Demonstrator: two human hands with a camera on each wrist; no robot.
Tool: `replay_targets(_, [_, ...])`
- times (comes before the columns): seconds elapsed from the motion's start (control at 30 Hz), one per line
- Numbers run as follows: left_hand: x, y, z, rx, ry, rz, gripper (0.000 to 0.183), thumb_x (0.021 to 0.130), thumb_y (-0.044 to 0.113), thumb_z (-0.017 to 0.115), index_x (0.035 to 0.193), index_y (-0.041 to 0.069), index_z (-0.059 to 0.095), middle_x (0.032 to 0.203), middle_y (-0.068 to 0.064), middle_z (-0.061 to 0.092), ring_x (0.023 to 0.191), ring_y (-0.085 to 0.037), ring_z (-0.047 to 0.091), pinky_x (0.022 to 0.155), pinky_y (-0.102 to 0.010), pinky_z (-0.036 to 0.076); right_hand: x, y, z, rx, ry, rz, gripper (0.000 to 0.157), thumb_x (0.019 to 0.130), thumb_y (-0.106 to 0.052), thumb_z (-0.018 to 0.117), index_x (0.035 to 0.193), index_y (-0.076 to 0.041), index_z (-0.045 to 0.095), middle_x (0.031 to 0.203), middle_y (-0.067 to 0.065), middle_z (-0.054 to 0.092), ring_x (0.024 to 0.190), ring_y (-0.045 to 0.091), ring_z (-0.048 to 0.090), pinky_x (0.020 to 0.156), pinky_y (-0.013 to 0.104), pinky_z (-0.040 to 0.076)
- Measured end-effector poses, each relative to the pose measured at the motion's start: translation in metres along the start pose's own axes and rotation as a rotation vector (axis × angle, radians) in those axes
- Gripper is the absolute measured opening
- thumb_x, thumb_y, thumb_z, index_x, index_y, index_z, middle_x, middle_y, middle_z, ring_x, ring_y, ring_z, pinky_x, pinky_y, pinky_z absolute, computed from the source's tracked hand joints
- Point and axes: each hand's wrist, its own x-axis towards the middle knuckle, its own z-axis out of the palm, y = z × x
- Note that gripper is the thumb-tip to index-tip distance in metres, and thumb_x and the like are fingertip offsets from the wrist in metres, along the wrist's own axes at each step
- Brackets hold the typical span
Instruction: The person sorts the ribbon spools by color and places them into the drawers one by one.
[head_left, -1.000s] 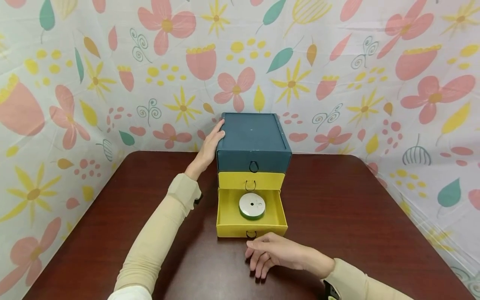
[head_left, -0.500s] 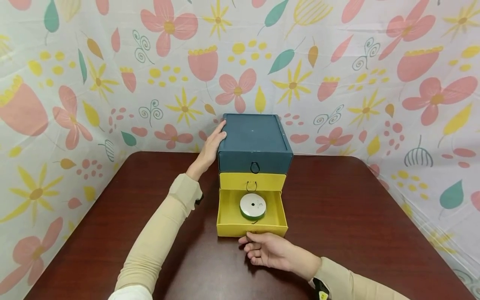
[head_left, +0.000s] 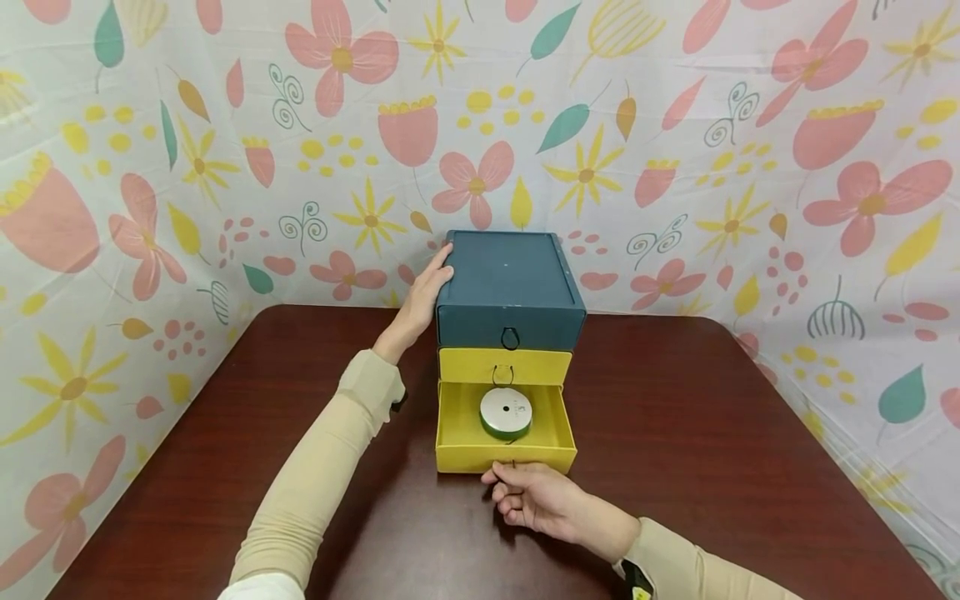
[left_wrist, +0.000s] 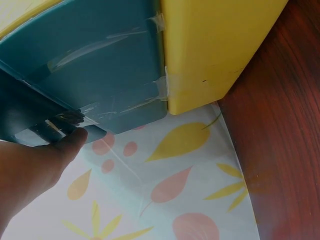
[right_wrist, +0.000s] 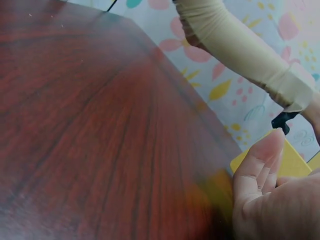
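A stack of drawer boxes stands on the table, a dark blue box (head_left: 510, 275) over yellow ones. The bottom yellow drawer (head_left: 450, 460) is pulled out, and a spool of green ribbon (head_left: 506, 413) with a white face lies in it. My left hand (head_left: 422, 300) rests on the blue box's left upper edge with fairly straight fingers; in the left wrist view its thumb (left_wrist: 72, 145) lies against that box. At the drawer's front, my right hand (head_left: 546, 502) pinches the dark cord loop between thumb and index finger, mostly hiding the loop. Its other fingers are loosely bent.
The middle yellow drawer (head_left: 472, 365) is shut, with its own cord loop. Clear tape (left_wrist: 161, 86) joins the blue and yellow boxes at the side. Behind the dark red wood table (head_left: 675, 417) hangs a flower-patterned cloth (head_left: 637, 125).
My right hand has moved up and left to the drawer's front and taken hold of the cord loop. The left hand stays on the blue box. The drawer stays pulled out.
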Motion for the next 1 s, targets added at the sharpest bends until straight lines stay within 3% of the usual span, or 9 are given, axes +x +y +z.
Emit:
replay_targets(0.8, [0.004,-0.003,-0.001,-0.001,-0.007,-0.003,0.056,0.105,0.029,0.029,0.157,0.016,0.012,0.165,-0.002,0.007,0.152,-0.022,0.006,0.122,-0.049,0.012,0.030,-0.021,-0.019,-0.040,0.045,-0.019,0.026,0.105,-0.021,0.041,0.097,-0.010,0.062,0.073,-0.007,0.061,0.061,0.003,0.053,0.060,0.016,0.045])
replay_targets(1.0, [0.016,-0.025,-0.003,-0.009,0.006,0.003,0.055,0.105,0.034,0.029,0.157,0.023,0.014,0.164,0.004,0.008,0.152,-0.018,0.006,0.122,-0.049,0.010,0.037,-0.026,-0.023,-0.043,0.056,-0.034,0.028,0.105,-0.020,0.039,0.095,-0.010,0.063,0.073,-0.006,0.062,0.061,0.004,0.054,0.060,0.016,0.046])
